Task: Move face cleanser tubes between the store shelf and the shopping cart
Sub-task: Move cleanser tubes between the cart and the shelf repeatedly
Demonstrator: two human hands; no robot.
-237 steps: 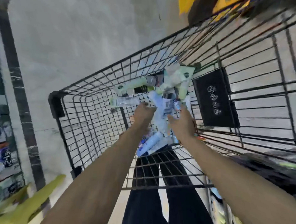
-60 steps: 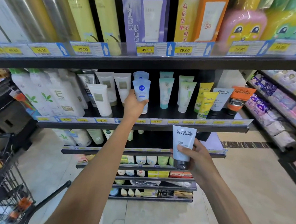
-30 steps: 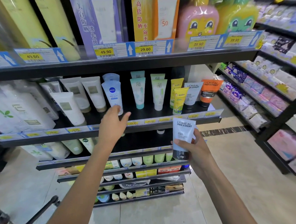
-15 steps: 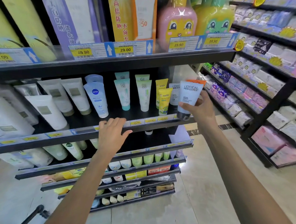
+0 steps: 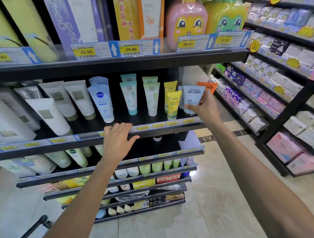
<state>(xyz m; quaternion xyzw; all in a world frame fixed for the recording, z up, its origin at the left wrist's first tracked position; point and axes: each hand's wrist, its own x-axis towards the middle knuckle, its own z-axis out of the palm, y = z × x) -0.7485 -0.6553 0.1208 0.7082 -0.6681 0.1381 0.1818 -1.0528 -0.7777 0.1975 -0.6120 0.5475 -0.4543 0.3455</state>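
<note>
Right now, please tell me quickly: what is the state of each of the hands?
Left hand: open, empty, fingers on the shelf edge.
Right hand: closed on the L'Oreal tube.

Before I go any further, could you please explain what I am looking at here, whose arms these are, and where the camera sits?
There is no machine here: these are a person's two bare arms, filmed by one wide-angle camera worn on the head, looking forward and down. That is why the arms reach in from the bottom edge.

The person stands at a store shelf stocked with upright face cleanser tubes, with yellow price tags along its front edge. The right hand holds a pale blue tube printed "L'OREAL MEN EXPERT" at the shelf's right end, in front of an orange tube and beside a yellow tube. The left hand holds nothing; it rests on the shelf's front edge, below a white and blue Nivea tube. More shelves of packets run along the right.
</note>
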